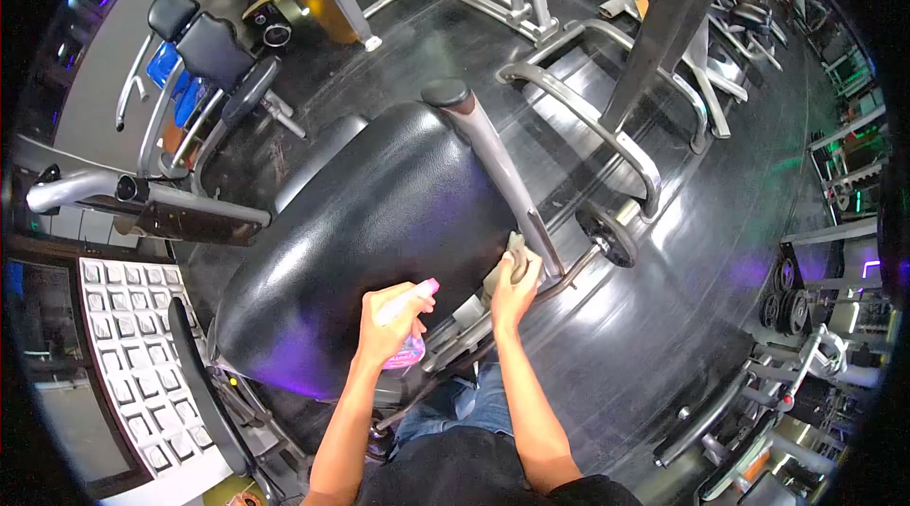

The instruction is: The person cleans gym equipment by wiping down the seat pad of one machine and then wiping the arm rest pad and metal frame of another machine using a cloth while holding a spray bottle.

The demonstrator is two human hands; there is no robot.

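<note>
My left hand (387, 328) is wrapped round the neck of a spray bottle (408, 352) with a white and pink trigger head and a pink label. The nozzle points toward a large black padded bench (370, 203) just ahead. In my right hand (515, 288) is a bunched greyish cloth (513, 262), held at the pad's right edge. Close by the cloth runs a grey metal post (500, 165) with a black end cap. My fingers hide part of both the bottle and the cloth.
A black weight plate (607, 233) sits on a bar to the right of the pad. Curved metal frames (578, 99) stand beyond it. At upper left is a black-seated machine (213, 46). Another grey arm (142, 195) juts out at left. Racks line the right side.
</note>
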